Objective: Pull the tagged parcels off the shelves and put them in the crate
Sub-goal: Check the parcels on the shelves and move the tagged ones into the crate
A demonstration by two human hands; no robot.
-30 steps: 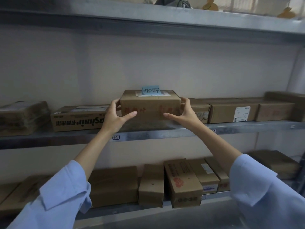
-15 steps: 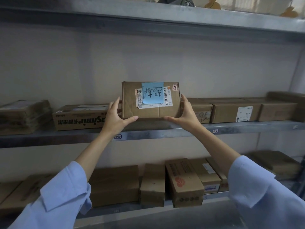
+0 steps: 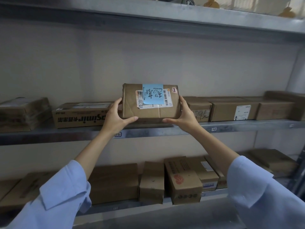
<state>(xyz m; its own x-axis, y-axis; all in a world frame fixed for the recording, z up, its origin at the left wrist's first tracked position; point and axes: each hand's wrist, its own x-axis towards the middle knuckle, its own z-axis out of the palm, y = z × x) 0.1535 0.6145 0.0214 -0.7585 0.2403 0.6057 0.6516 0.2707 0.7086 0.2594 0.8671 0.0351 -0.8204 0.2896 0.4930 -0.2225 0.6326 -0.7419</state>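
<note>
1. Two hands hold one parcel point(image 3: 151, 103) over the middle shelf point(image 3: 165, 130), above its front edge; whether its lower edge touches the shelf cannot be told.
2. The parcel is tipped so its labelled face looks at the camera; a blue tag point(image 3: 153, 94) with handwriting sits at the top of that face, over a white label point(image 3: 166, 100).
3. The left hand point(image 3: 115, 117) is clamped on the parcel's left side, fingers behind the edge, thumb under the lower left corner.
4. The right hand point(image 3: 184, 114) is clamped on the parcel's right side, thumb under the lower right corner.
5. Both forearms are bare, with light blue sleeves point(image 3: 62, 200) near the camera.
6. Left of the parcel on the same shelf lies a printed box point(image 3: 79, 115), and further left a wrapped box point(image 3: 23, 113).
7. Right of the parcel stand a scribbled box point(image 3: 199, 109) just behind the right hand, then a box point(image 3: 231, 109) with a white sticker, then more boxes.
8. Below the parcel, the lower shelf point(image 3: 125, 208) carries a row of plain boxes and one with a red logo point(image 3: 181, 180).
9. Above the parcel runs the top shelf point(image 3: 148, 12), with blurred things on it.
</note>
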